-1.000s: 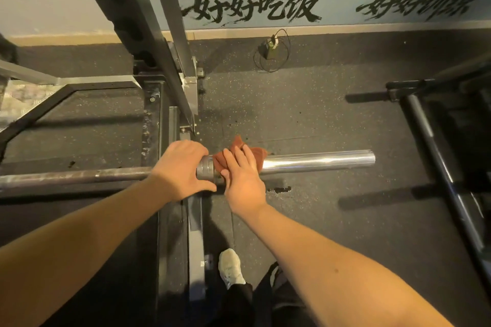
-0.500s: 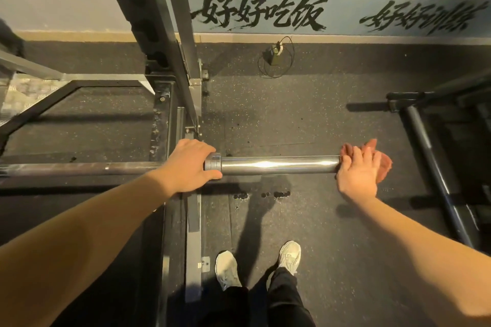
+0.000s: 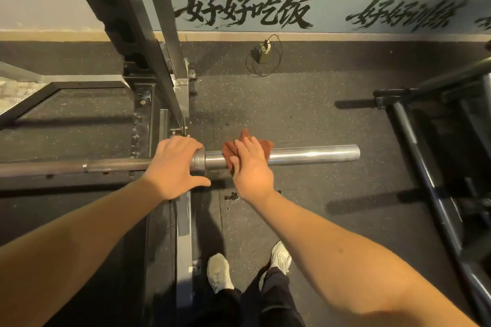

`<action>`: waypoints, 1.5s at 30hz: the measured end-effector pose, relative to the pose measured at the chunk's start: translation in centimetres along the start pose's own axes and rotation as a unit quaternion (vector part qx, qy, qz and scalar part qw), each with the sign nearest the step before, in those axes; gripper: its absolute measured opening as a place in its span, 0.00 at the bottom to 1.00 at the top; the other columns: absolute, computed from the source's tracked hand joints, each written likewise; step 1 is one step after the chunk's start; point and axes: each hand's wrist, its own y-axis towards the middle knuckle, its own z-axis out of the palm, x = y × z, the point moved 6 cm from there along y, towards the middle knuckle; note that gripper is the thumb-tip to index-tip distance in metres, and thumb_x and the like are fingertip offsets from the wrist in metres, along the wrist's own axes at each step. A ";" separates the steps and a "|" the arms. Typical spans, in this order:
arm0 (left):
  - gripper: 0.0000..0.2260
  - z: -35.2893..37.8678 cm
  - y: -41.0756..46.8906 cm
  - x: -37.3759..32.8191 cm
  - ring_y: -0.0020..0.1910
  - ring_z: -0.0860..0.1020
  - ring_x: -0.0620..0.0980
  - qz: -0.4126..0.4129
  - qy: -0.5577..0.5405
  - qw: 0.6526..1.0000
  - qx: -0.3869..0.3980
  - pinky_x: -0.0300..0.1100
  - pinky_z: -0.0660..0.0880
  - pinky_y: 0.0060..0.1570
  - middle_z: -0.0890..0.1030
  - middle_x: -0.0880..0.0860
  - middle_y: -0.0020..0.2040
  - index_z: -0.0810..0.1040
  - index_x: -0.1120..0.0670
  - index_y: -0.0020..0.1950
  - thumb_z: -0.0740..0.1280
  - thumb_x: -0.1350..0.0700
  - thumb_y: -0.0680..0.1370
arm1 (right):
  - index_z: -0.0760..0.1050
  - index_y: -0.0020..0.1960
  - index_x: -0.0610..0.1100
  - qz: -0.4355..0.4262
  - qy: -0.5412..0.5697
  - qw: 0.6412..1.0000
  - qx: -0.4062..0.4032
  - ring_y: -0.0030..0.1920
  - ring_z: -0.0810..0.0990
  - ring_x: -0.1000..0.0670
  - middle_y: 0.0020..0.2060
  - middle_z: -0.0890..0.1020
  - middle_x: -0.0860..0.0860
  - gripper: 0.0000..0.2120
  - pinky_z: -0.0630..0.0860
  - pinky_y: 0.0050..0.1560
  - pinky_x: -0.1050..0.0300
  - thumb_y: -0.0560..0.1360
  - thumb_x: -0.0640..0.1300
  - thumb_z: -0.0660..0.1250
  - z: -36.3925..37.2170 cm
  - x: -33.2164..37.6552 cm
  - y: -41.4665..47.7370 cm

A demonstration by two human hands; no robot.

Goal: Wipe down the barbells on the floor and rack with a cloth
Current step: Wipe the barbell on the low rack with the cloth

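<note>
1. Left hand [image 3: 176, 167] gripped the barbell [image 3: 79, 166] at the collar, likely to stop it rolling in the rack [image 3: 159, 61].
2. Right hand [image 3: 252, 170] lay just beside it, fingers laid over the cloth [image 3: 267, 147], pressing it onto the chrome sleeve [image 3: 313, 154] near the inner end.
3. Sleeve overhung the floor, so it was reachable all round.

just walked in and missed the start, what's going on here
A person is wiping a barbell that rests across a rack. The left hand grips the bar right beside the collar. The right hand presses a reddish-brown cloth onto the chrome sleeve, near the collar end. The sleeve from there out to its tip is uncovered.
</note>
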 end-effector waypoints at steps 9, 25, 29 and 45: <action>0.35 0.6 2.9 2.6 0.72 0.64 0.52 -0.031 -0.011 0.994 0.107 0.51 0.55 0.73 0.75 0.50 0.66 0.70 0.47 0.77 0.67 0.31 0.75 | 0.65 0.77 0.38 0.207 -0.093 0.966 -0.123 0.81 0.50 0.39 0.81 0.57 0.39 0.22 0.45 0.81 0.44 0.87 0.46 0.49 -13.0 -17.2 1.2; 0.28 -0.9 2.3 1.0 0.63 0.73 0.52 -0.026 -0.003 1.000 -0.015 0.52 0.63 0.66 0.78 0.46 0.58 0.79 0.49 0.61 0.78 0.36 0.67 | 0.68 0.76 0.42 -0.008 0.011 1.000 -0.008 0.81 0.55 0.46 0.78 0.65 0.45 0.21 0.56 0.77 0.52 0.85 0.46 0.58 -0.4 -0.3 1.4; 0.29 -1.2 2.8 1.3 0.67 0.72 0.52 -0.024 0.007 1.000 -0.011 0.50 0.59 0.70 0.79 0.48 0.61 0.79 0.51 0.66 0.76 0.36 0.71 | 0.73 0.69 0.42 0.068 -0.045 0.992 -0.093 0.76 0.63 0.41 0.72 0.70 0.42 0.23 0.61 0.77 0.41 0.83 0.53 0.50 -7.1 -8.5 1.6; 0.29 -1.3 3.5 2.4 0.72 0.65 0.49 -0.072 -0.061 0.994 0.053 0.49 0.55 0.72 0.76 0.47 0.69 0.72 0.46 0.75 0.68 0.35 0.77 | 0.73 0.73 0.45 -0.005 -0.033 0.998 -0.045 0.78 0.61 0.42 0.74 0.72 0.44 0.18 0.66 0.74 0.46 0.84 0.44 0.60 2.1 4.4 1.9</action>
